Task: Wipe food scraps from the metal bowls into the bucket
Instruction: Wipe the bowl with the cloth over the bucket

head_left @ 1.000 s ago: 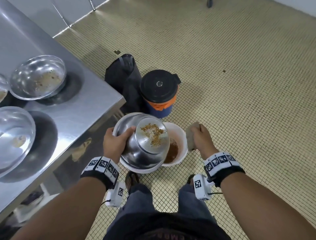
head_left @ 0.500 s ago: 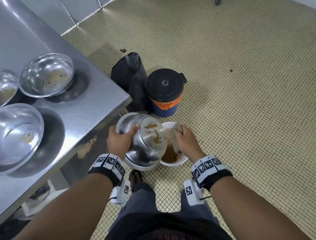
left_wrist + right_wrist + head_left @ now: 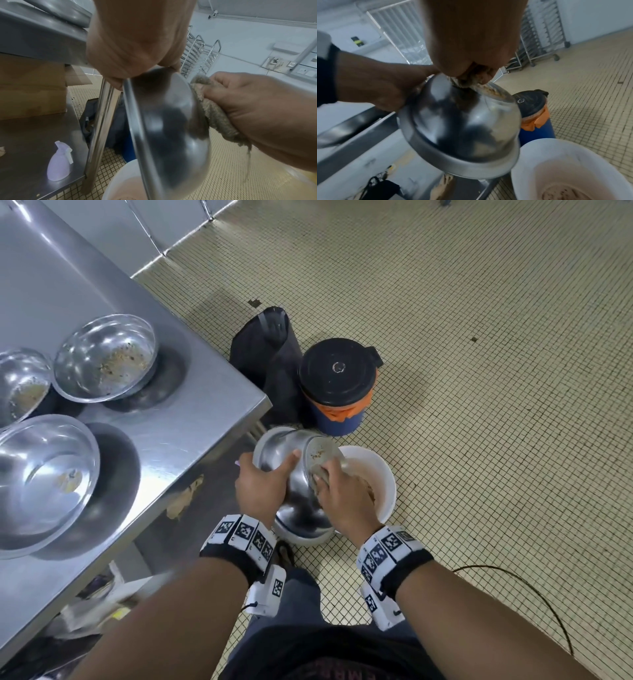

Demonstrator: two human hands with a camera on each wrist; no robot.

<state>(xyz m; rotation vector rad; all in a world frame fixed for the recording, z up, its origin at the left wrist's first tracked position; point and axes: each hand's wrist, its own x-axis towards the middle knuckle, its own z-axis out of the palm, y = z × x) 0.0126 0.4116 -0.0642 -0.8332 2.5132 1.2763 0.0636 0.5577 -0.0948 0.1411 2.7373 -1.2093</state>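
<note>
While tipped upside-down over the white bucket (image 3: 383, 474), the shiny bowl (image 3: 284, 453) carried crumbs | left hand (image 3: 262, 487) gripped its rim | right hand (image 3: 346, 498) clutched a rag (image 3: 212, 108) against its base.

Cloth (image 3: 320, 474) mostly hidden (right hand (image 3: 344, 499) covers it).

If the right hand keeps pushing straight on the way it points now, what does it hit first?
The right hand already presses the cloth against the upturned base of the held bowl, so the bowl's base stops it. Past that edge, probably the white bucket.
</note>
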